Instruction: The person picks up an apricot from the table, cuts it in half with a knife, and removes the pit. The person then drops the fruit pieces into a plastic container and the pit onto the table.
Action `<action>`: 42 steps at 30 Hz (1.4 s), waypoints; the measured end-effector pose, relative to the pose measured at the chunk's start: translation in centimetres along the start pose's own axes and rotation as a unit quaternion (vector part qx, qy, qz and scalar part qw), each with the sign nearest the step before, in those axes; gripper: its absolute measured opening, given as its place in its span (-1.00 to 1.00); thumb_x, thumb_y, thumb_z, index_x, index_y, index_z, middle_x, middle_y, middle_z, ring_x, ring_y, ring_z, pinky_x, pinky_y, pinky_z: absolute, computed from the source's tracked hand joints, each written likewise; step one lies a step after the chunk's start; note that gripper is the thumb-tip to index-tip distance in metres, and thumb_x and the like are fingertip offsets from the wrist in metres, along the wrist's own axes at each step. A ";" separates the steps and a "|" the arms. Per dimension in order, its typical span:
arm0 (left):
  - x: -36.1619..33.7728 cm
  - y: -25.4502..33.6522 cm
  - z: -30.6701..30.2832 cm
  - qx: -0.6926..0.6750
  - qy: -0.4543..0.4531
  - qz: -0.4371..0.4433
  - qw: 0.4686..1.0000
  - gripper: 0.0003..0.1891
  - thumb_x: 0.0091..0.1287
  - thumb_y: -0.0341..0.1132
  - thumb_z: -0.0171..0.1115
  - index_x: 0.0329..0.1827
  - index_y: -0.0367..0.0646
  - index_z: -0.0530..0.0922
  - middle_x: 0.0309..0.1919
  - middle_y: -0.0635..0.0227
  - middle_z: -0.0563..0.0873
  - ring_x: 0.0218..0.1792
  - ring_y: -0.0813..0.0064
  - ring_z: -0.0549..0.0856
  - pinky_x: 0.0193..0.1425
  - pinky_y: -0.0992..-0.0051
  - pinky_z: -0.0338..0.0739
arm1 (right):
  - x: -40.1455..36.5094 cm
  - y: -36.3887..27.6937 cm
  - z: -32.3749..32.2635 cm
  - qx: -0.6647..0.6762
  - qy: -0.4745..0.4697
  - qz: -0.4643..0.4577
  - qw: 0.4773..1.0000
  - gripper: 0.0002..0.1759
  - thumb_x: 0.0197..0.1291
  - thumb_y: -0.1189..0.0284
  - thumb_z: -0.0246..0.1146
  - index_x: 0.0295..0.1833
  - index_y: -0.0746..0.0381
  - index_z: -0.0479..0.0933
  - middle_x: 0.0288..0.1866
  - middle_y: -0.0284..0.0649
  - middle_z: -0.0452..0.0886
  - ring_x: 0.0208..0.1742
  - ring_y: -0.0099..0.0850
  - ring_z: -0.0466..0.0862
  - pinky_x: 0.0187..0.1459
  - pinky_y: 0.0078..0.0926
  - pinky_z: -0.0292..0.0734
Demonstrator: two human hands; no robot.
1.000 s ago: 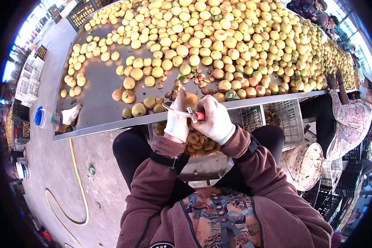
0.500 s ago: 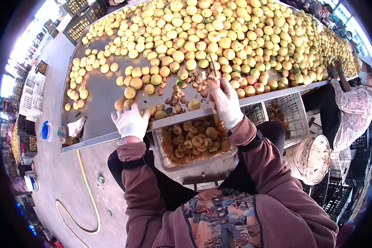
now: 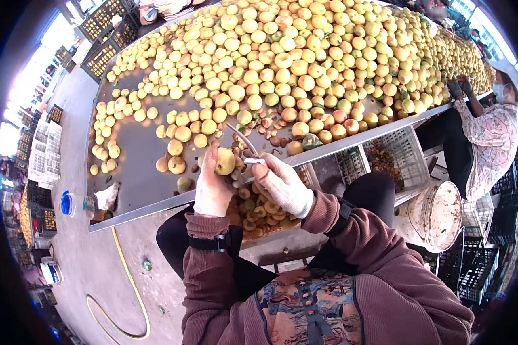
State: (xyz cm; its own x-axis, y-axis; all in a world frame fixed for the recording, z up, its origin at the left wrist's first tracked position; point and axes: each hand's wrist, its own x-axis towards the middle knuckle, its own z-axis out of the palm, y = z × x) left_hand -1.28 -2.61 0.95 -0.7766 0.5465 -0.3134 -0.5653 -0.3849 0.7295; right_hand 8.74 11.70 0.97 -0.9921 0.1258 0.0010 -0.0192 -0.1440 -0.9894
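My left hand [image 3: 212,188], in a whitish glove, is closed around a yellow peach [image 3: 225,161] and holds it up over the front edge of the metal table [image 3: 138,138]. Close beside it, my right hand [image 3: 283,185], also gloved, grips a knife [image 3: 243,138] with a thin curved blade that points up and left. Under both hands, below the table edge, sits a crate of halved peaches [image 3: 258,215], partly hidden by the hands. Pits and scraps [image 3: 266,122] lie on the metal just beyond, in front of the large heap of whole peaches [image 3: 305,63].
On the right a person [image 3: 492,132] sits at the same table edge with dark-gloved hands at the fruit. White crates [image 3: 394,158] and a stained bucket [image 3: 434,215] stand to my right. A plastic jar [image 3: 75,204] and yellow hose [image 3: 124,270] are at left.
My left hand has come up from the fruit on the table with a peach in it. The right hand and knife have moved left and down towards it.
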 end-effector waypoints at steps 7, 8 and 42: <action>-1.3 -2.4 2.8 0.479 -0.015 0.284 0.831 -0.55 0.47 -0.30 0.16 0.36 -0.19 0.30 -0.09 0.27 0.67 -0.05 0.37 0.68 0.01 0.40 0.59 | 0.0 0.2 -0.7 0.008 0.056 -0.018 0.998 -0.63 0.47 0.15 0.11 -0.06 0.29 0.46 -0.32 -0.37 0.53 -0.27 -0.61 0.48 -0.18 -0.58 0.46; -1.6 -1.9 3.3 0.562 -0.013 0.291 0.774 -0.57 0.46 -0.33 0.17 0.32 -0.24 0.32 -0.11 0.28 0.69 -0.09 0.37 0.71 0.00 0.42 0.60 | -0.1 -0.5 -0.9 -0.001 0.061 -0.018 0.998 -0.63 0.48 0.15 0.10 -0.07 0.29 0.46 -0.33 -0.37 0.52 -0.28 -0.62 0.48 -0.20 -0.59 0.46; -0.8 -0.3 1.8 0.515 -0.025 0.295 0.804 -0.35 0.31 0.14 0.28 0.17 -0.29 0.45 -0.03 0.14 0.62 -0.03 0.32 0.64 0.07 0.39 0.53 | 1.6 1.0 -1.3 -0.394 0.099 -0.022 0.914 -0.69 0.39 0.25 0.14 -0.08 0.27 0.29 -0.33 0.12 0.59 -0.22 0.12 0.63 -0.29 -0.10 0.49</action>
State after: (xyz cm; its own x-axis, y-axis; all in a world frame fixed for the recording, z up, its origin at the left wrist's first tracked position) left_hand -0.05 -1.62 2.06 -0.7983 0.5337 0.2790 0.4487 0.2182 0.8666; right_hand 7.31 13.00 -0.16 -0.9488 0.3015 0.0944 0.1144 0.6063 -0.7869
